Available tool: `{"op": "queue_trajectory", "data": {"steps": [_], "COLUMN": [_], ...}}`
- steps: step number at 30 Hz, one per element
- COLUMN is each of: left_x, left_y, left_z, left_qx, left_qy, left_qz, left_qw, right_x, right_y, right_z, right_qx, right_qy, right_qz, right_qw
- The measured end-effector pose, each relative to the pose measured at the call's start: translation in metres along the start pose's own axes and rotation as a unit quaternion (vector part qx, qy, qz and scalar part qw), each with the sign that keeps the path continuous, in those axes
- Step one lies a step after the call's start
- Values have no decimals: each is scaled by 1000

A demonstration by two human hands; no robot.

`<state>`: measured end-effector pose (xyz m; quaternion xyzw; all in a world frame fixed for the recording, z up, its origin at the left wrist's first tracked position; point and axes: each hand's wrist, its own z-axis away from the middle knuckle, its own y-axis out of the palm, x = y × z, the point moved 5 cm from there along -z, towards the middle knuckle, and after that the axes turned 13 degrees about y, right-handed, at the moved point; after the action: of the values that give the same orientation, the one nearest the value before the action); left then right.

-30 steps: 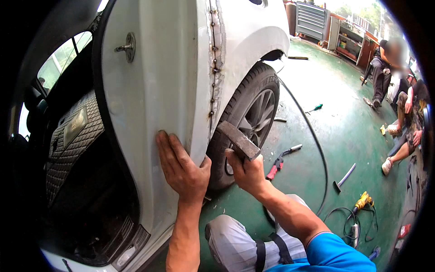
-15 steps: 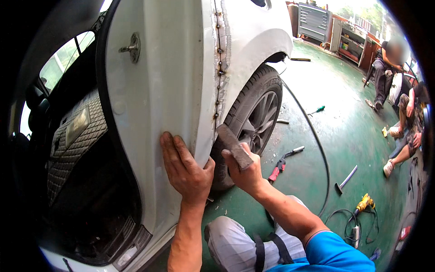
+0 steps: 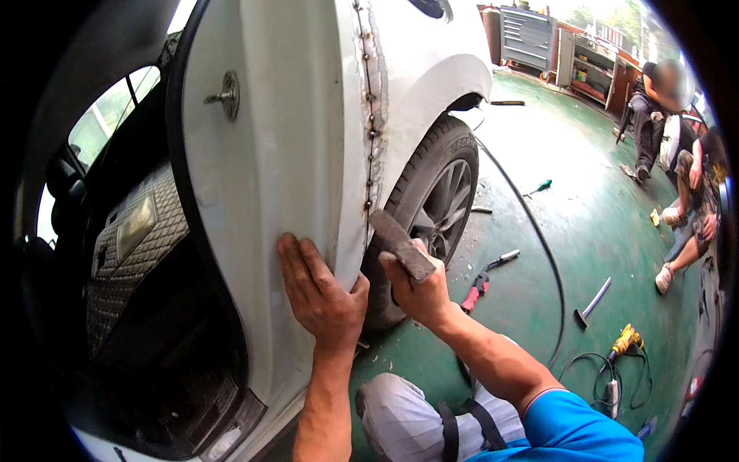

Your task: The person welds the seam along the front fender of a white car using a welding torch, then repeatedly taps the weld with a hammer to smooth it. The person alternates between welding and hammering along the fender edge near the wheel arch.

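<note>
My left hand lies on the white door-opening panel of the car, fingers stretched along it and thumb by its outer edge. My right hand is closed on a rough grey-brown bar, seen from above; whether a handle runs below it is hidden. The bar's far end is beside the lower part of a vertical welded seam, where dark weld spots dot a strip of bare metal. A rear wheel stands just beyond my right hand.
On the green floor lie a welding torch, a hammer, a green-handled screwdriver, a yellow power tool and a black cable. Two people sit at the far right. A grey tool cabinet stands behind.
The view has shifted slightly. Both hands keep nearly the same places on the car, with the bar still in my right hand beside the seam.
</note>
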<state>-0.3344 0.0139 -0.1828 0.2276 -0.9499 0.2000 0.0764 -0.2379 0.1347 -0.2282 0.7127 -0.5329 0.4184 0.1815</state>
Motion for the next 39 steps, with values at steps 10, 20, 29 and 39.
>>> {"op": "queue_trajectory", "data": {"steps": [10, 20, 29, 39], "left_x": [18, -133, -136, -139], "left_y": [-14, -5, -19, -25], "left_z": [19, 172, 252, 230], "left_qx": [33, 185, 440, 440], "left_qy": [-30, -569, -569, -542], "left_qz": [58, 671, 463, 440], "left_qw": [997, 437, 518, 564], "right_x": [-45, -96, -377, -491], "right_y": [-36, -61, -141, -98], "right_z": [74, 140, 149, 177], "right_qx": [90, 363, 398, 68], "right_qy": [133, 26, 371, 678], "right_qz": [-12, 226, 288, 320], "right_qw": [987, 904, 788, 658]}}
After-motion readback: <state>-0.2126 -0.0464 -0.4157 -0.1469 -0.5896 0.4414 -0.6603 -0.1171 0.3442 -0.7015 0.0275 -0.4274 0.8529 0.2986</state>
